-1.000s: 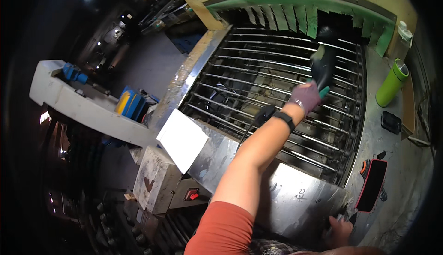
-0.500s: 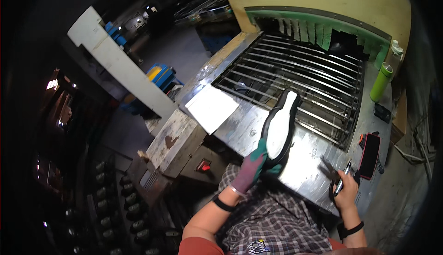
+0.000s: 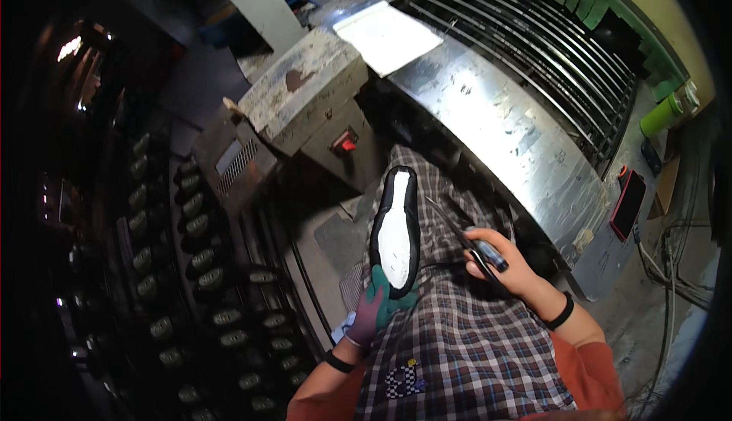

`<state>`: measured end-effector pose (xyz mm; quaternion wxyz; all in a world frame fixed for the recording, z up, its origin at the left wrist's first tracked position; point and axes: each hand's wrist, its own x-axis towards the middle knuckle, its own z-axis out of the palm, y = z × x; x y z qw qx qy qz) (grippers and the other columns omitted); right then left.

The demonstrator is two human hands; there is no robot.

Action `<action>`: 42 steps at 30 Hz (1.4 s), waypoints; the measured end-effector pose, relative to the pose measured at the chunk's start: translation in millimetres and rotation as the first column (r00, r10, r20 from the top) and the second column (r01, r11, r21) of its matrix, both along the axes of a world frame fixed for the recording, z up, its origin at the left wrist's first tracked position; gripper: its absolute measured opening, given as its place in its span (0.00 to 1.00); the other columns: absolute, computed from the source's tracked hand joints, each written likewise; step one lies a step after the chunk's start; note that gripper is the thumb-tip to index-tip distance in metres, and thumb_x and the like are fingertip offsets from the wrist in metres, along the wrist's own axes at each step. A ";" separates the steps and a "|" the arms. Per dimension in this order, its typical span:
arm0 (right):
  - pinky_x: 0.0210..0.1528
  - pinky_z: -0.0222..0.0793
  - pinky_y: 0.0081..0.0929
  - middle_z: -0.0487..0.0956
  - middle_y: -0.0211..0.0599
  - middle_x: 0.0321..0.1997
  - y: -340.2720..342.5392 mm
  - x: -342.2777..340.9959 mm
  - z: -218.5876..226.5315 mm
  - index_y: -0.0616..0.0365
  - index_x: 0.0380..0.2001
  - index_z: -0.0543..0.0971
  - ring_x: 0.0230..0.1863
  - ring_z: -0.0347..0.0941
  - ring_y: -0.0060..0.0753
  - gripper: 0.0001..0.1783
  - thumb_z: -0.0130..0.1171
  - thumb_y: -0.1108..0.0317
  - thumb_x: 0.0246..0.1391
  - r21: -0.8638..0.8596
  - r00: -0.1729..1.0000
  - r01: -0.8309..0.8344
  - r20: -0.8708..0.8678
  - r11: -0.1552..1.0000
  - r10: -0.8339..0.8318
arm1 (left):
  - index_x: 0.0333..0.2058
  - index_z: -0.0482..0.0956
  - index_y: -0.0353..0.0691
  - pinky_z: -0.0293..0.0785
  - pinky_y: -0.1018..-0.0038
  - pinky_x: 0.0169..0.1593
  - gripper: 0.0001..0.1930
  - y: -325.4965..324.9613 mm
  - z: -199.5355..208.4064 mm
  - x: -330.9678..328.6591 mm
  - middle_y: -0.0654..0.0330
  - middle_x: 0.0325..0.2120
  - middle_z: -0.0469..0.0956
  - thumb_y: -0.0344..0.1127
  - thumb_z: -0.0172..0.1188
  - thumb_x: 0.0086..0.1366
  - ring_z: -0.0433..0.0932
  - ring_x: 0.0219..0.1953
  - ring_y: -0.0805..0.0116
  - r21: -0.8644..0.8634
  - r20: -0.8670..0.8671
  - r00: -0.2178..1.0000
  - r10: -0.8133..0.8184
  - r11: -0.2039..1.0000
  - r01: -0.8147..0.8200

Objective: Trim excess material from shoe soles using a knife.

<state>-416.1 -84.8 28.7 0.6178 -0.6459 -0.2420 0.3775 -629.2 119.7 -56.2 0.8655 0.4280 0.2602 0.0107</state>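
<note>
My left hand (image 3: 375, 307), in a purple and green glove, grips the heel end of a black shoe sole (image 3: 396, 227) with a white inner face turned up. The sole points away from me over my checked apron (image 3: 457, 337). My right hand (image 3: 507, 265), bare with a black wristband, holds a thin dark tool (image 3: 473, 242) whose tip reaches toward the sole's right edge. Both hands are over my lap, in front of the metal machine.
A steel conveyor with metal bars (image 3: 549, 48) runs across the top right, a white sheet (image 3: 387, 34) on its edge. A grimy box with a red switch (image 3: 345, 144) stands ahead. A rack of dark shoe lasts (image 3: 198, 268) fills the left. A green bottle (image 3: 663, 115) and red-edged phone (image 3: 630, 204) lie right.
My left hand has carried the sole from the conveyor bars back down to my lap. My right hand has come in with the tool beside it. The view has tilted downward.
</note>
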 end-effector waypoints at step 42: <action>0.37 0.74 0.40 0.78 0.43 0.34 46.8 8.1 -15.7 0.53 0.48 0.78 0.35 0.77 0.49 0.30 0.61 0.77 0.33 -0.272 0.862 -0.362 0.267 0.892 0.431 | 0.53 0.69 0.35 0.76 0.74 0.49 0.22 8.0 3.6 0.5 0.59 0.47 0.75 0.22 0.59 0.60 0.76 0.46 0.72 0.027 -0.149 0.987 0.053 0.998 -0.050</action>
